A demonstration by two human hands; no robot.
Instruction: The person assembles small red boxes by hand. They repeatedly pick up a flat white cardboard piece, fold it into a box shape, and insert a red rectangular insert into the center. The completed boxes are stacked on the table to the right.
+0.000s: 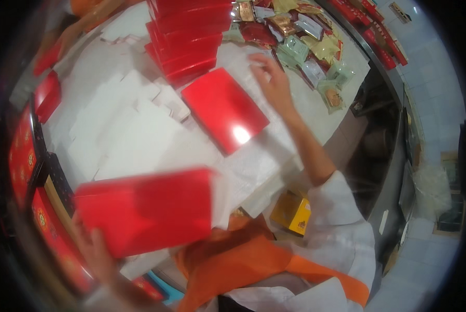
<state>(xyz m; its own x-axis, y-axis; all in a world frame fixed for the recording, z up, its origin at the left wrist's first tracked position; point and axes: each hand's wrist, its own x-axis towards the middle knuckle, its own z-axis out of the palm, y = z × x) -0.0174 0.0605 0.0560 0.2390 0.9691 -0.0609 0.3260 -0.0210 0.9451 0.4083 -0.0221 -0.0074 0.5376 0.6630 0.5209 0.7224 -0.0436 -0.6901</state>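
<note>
We list one red box (144, 213) over the table's (321, 122) near-left edge, best kept level, fingers of the left hand (95, 255) closed on its end; right hand (273, 86), fingers parted, empty, beside the packets (295, 49).

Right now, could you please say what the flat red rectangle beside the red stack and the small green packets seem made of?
Flat red rectangle: probably glossy coated cardboard, given its bright highlight and straight edges. Green packets: likely shiny plastic film, crinkled and glinting.

Held bx (150, 210) is red, apron (233, 262) orange, ctn (291, 210) yellow
</note>
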